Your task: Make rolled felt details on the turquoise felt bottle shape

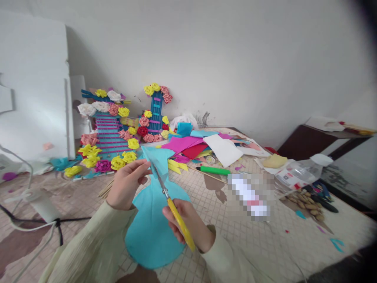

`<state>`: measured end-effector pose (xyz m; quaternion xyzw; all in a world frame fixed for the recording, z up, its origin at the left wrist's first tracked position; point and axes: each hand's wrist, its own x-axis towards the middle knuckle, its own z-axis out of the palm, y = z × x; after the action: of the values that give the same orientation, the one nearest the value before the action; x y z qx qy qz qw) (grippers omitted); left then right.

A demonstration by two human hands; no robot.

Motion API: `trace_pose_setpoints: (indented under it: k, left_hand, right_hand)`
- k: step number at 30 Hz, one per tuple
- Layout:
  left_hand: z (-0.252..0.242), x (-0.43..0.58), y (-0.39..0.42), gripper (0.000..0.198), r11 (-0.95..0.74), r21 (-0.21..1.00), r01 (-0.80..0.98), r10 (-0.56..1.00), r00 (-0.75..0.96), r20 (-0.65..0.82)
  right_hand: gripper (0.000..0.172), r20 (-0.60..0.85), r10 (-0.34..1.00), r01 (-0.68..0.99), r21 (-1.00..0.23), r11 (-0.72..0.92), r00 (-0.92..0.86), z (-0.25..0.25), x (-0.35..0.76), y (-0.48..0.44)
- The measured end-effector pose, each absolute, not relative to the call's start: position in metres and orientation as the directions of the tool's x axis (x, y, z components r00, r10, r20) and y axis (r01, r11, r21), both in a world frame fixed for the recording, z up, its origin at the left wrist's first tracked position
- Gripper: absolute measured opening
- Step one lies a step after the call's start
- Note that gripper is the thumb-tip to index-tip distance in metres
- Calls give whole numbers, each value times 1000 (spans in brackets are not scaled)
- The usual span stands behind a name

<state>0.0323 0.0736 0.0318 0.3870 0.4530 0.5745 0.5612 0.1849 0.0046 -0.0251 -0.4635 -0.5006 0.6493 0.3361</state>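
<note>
My right hand (187,222) grips the yellow handles of a pair of scissors (163,190), whose blades point up and away from me. Between thumb and fingers, my left hand (129,182) pinches a sheet of light blue paper (163,159) at its left edge. The blades lie against this sheet; whether they are parted I cannot tell. Below both hands a large rounded light blue paper shape (156,228) rests flat on the table, partly covered by my right hand and the scissors.
Paper-flower instrument models (110,131) lean at the back left. Coloured paper sheets (188,145) pile up mid-table, with a green cutter (213,170) in front. A plastic bottle (300,175) and peanuts (306,202) lie right. A white glue stick or roll (43,204) and cables are left.
</note>
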Motion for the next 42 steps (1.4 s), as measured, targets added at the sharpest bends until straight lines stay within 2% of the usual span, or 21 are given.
trace_pose_setpoints:
  k: [16,26,36,42]
  left_hand:
    - [32,32,74,27,37,953,-300,995,-77,-62]
    - [34,37,72,26,45,942,-334,993,-91,-80]
    - [39,41,67,26,71,936,-344,990,-89,-108]
    - [40,41,67,25,61,946,-320,992,-86,-93]
  right_hand:
    - [44,-285,889,11,-954,-301,-358,-23,185,4]
    - [36,-270,892,-6,-956,-292,-361,-26,186,5]
    - [36,-243,899,-3,-965,-262,-364,-24,186,4]
    - [37,-293,890,20,-952,-306,-351,-26,185,4]
